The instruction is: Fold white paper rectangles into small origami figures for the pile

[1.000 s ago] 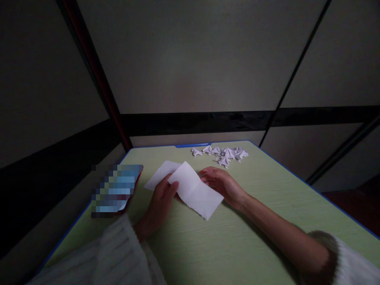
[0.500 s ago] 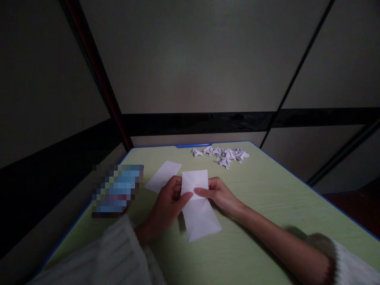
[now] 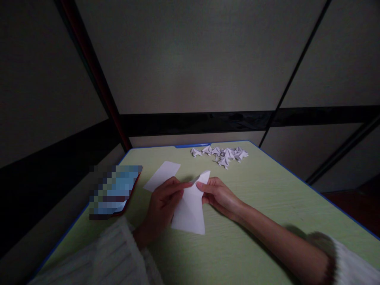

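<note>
- Pale green table (image 3: 267,190) bears small folded paper shapes (image 3: 228,153) near its far edge, seemingly finished.
- Left hand (image 3: 163,202) and right hand (image 3: 218,196) pinch opposite sides of a white paper (image 3: 190,215) above the table.
- Its far end bends up, the rest spreads open; folding looks early.
- Loose sheet (image 3: 163,175) beyond the left hand lies flat, apparently unfolded.

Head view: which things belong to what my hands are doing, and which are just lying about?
In use:
bent white paper
right hand, holding it
left hand, touching it

Apparently just lying about:
flat white sheet
folded paper figures
red-edged flat object, partly blurred
</note>
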Available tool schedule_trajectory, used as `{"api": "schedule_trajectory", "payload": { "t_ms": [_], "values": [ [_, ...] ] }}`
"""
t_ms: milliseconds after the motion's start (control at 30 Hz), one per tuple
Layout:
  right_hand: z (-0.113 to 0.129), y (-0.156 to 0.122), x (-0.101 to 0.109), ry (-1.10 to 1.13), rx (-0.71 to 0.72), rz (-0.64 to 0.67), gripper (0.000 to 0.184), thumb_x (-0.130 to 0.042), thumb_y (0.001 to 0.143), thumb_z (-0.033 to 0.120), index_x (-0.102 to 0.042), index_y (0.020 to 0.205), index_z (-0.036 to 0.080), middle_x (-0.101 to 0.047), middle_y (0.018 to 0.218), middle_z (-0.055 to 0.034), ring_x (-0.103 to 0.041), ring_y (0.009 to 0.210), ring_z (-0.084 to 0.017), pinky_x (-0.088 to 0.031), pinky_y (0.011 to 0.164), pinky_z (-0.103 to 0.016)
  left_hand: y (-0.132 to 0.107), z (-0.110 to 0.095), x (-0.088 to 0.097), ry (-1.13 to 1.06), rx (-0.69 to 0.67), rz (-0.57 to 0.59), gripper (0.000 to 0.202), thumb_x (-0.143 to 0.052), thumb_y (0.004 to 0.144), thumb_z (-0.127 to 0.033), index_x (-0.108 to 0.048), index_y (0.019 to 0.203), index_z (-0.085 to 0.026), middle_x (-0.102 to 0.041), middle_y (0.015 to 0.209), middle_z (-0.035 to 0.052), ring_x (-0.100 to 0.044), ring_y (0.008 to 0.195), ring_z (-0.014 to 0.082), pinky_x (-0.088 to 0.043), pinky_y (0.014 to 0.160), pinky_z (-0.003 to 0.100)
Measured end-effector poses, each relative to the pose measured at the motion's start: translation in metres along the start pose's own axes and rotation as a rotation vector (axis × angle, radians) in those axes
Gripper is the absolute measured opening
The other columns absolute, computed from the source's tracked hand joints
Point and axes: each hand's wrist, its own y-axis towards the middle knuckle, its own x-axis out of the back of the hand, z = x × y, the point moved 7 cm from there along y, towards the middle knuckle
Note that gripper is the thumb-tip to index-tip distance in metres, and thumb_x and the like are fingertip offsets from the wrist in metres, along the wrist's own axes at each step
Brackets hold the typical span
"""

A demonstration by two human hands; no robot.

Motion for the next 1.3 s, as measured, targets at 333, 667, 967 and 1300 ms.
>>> {"api": "schedule_trajectory", "payload": {
  "t_ms": [333,667,967,1300],
  "values": [
    [-0.002,0.001,-0.006,-0.218,0.061,0.139,0.024,-0.064,0.058,0.033,-0.062,0.06,0.01,-0.058,0.053,0.0003,-0.047,0.047,-0.006,-0.037,0.049,-0.018,0.002,0.026,-0.006,-0.151,0.326,-0.05,0.016,-0.062,0.058,-0.021,-0.049,0.066,-0.016,-0.051,0.057,-0.0058,-0.047,0.043,0.0065,-0.031,0.037,0.015],
    [0.006,-0.001,-0.006,-0.341,0.115,0.135,0.03,-0.066,0.055,0.037,-0.052,0.054,0.01,-0.045,0.043,0.0063,-0.035,0.039,-0.002,-0.023,0.04,-0.017,0.003,0.029,-0.013,-0.175,0.341,0.021,0.011,-0.062,0.055,-0.021,-0.054,0.058,-0.014,-0.051,0.046,-0.0044,-0.045,0.04,0.0064,-0.03,0.035,0.014],
    [0.004,0.001,0.002,-0.339,0.09,-0.012,0.03,-0.065,0.056,0.037,-0.051,0.052,0.01,-0.045,0.043,0.0052,-0.035,0.037,-0.003,-0.022,0.038,-0.017,0.001,0.031,-0.019,-0.28,0.404,0.072,0.021,-0.064,0.054,-0.023,-0.061,0.072,-0.013,-0.059,0.057,-0.0009,-0.053,0.046,0.0098,-0.041,0.042,0.018],
    [0.016,-0.002,-0.001,-0.056,0.086,0.125,0.022,-0.055,0.06,0.026,-0.059,0.077,0.013,-0.058,0.075,-0.0026,-0.05,0.065,-0.009,-0.034,0.058,-0.021,0.003,0.028,-0.002,-0.113,0.33,-0.09,0.015,-0.06,0.053,-0.014,-0.064,0.067,-0.014,-0.057,0.051,-0.0025,-0.05,0.044,0.0085,-0.036,0.039,0.016]
  ]
}}
